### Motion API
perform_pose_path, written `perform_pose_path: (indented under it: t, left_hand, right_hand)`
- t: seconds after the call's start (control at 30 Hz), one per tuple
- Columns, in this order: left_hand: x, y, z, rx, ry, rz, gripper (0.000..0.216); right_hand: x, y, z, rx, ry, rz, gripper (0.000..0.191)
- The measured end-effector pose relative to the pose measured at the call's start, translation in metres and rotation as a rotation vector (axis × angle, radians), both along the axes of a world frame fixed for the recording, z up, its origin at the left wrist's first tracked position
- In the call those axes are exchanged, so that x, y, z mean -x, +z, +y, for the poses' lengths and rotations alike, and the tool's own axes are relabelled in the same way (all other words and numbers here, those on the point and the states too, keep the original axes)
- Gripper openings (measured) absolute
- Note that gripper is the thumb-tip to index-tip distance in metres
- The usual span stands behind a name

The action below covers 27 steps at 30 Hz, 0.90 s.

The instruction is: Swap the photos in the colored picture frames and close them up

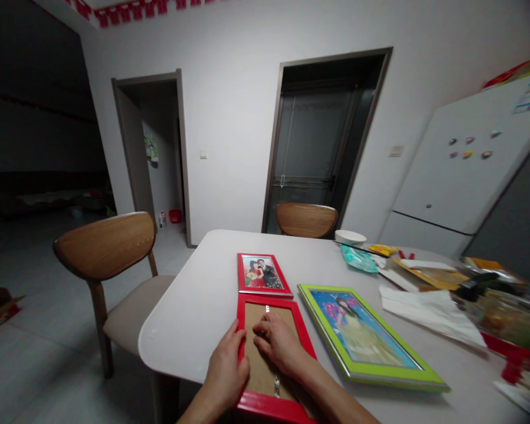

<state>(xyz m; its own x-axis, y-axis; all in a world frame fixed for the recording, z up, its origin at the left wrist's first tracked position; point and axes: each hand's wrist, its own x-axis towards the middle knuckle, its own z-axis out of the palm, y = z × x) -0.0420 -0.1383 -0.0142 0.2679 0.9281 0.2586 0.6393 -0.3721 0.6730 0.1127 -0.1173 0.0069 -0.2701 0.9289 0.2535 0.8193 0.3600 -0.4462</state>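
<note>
A red picture frame (269, 405) lies back side up at the near table edge, showing its brown backing board (259, 380). My left hand (226, 366) grips its left side, thumb on top. Over the board, my right hand (279, 340) has its fingers bent and pinched together; what they hold, if anything, is hidden. Small metal fittings show on the board, one (267, 308) just beyond the right fingers and another (277, 386) near the bottom. Behind it lies a smaller red photo frame (265, 274), face up. A green photo frame (362, 330) rests face up to the right.
The white table (189, 318) also bears a bowl (350, 237), a teal packet (358, 259), white paper (428, 312) and clutter along the right. Wooden chairs stand at the left (110, 247) and far side (307, 219). A fridge (472, 159) is at the right.
</note>
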Motion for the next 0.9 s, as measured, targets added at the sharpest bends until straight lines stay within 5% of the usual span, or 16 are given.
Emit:
perform_pose_path:
  t: [0.57,0.9]
  left_hand:
    - [-0.002,0.005,-0.002,0.026,0.001,-0.013,0.043]
    - [-0.003,0.008,-0.005,0.020,-0.002,-0.028,0.041]
  right_hand:
    - [-0.003,-0.003,0.007,0.029,-0.110,0.005,0.015]
    - [-0.010,0.005,0.000,0.053,-0.035,0.073,0.015]
